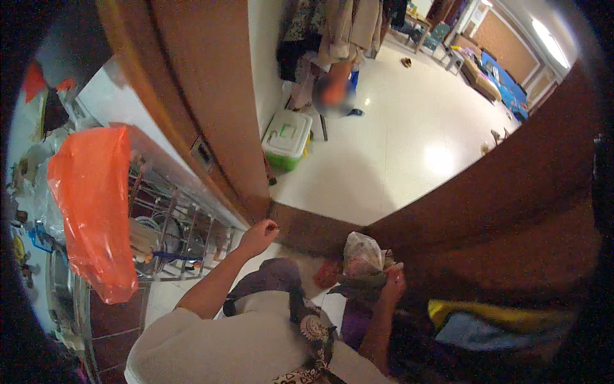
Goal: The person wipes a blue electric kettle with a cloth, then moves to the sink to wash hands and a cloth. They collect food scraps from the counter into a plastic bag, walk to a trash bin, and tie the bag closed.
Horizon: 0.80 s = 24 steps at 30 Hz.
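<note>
My right hand (394,284) is closed at the edge of a translucent plastic bag (363,254) with blurred contents. A dark greenish-grey item (367,282) lies just under the bag, against the same hand; its kind is unclear. Behind them, low down, is a reddish thing (327,273), partly hidden. My left hand (260,238) is raised at the foot of the brown door frame (211,96), with its fingers curled. A dark spot shows at its fingertips, and whether that is a small object cannot be told.
On the left hangs an orange plastic bag (96,206) before a metal wire rack (163,221). Beyond the doorway are a white-and-green lidded box (288,134), hanging clothes (345,29) and a person (336,77). A dark brown door (479,206) stands to the right, near yellow cloth (479,314).
</note>
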Each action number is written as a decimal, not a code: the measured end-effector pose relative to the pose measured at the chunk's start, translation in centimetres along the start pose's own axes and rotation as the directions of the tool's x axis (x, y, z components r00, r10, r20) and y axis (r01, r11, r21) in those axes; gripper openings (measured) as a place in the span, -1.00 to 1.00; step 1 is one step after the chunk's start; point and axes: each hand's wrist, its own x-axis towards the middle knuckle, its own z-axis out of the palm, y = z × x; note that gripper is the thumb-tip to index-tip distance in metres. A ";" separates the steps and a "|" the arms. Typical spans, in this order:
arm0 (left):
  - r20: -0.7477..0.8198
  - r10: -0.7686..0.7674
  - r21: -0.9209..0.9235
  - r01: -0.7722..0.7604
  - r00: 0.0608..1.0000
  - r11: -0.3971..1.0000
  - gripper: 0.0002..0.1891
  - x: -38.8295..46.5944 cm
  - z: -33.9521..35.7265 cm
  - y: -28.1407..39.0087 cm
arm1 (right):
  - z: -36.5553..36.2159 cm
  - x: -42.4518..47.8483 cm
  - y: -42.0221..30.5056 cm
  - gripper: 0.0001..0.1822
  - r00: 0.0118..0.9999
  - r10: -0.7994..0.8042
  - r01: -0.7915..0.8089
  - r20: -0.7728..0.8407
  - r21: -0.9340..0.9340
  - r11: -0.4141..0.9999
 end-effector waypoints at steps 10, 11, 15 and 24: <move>-0.109 -0.003 0.098 0.013 0.994 0.995 -0.67 16.7 -2.9 8.6 | 6.0 18.9 -0.9 -0.74 0.980 -0.063 0.015 0.189 0.243 0.970; -0.153 0.065 0.162 -0.040 0.986 0.986 -0.66 19.2 -3.6 10.1 | 6.9 20.2 -2.3 -0.74 0.993 -0.064 0.042 0.103 0.201 0.979; -0.370 0.345 0.322 -0.230 0.862 0.918 -0.64 28.6 -8.0 17.2 | 8.8 28.2 -1.5 -0.71 0.999 -0.038 0.043 -0.038 0.117 0.992; -0.843 0.405 0.460 0.083 0.355 0.884 -0.29 40.6 -24.2 31.4 | 13.6 40.8 -9.1 -0.65 0.989 -0.144 0.146 -0.024 0.147 0.978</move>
